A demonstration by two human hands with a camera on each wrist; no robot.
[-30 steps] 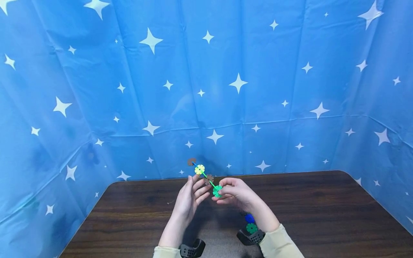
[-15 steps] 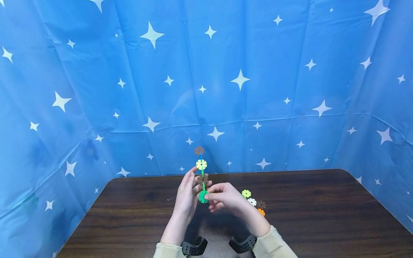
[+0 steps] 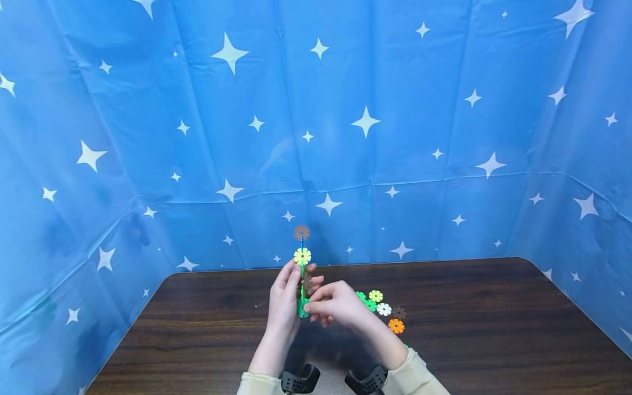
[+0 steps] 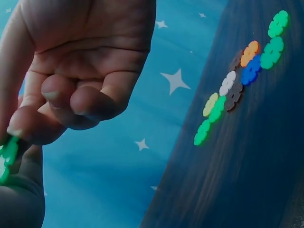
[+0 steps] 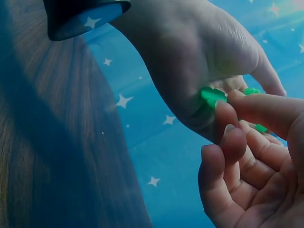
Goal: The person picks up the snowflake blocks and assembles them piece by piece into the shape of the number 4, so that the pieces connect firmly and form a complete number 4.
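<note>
A chain of interlocking notched plastic discs (image 3: 302, 256) stands upright between my hands in the head view. Brown is at its top, then blue edge-on, pale yellow, green edge-on, brown and a green disc (image 3: 303, 311) at the bottom. My left hand (image 3: 283, 302) holds the chain's middle between thumb and fingers; its palm and curled fingers (image 4: 90, 99) fill the upper left wrist view. With thumb and forefinger my right hand (image 3: 338, 302) pinches the bottom green disc, seen close in the right wrist view. Fingers partly hide the lower joints.
Loose discs lie on the dark wooden table (image 3: 494, 318) right of my right hand: an orange disc (image 3: 396, 326), a white disc (image 3: 384, 309), a yellow disc (image 3: 376, 295), plus brown, green and blue ones (image 4: 251, 70). A blue star-patterned curtain (image 3: 336, 137) hangs behind the table.
The chain has turned from a slant to upright. My right hand has moved left with its lower end, towards my left hand, uncovering the loose discs on the table.
</note>
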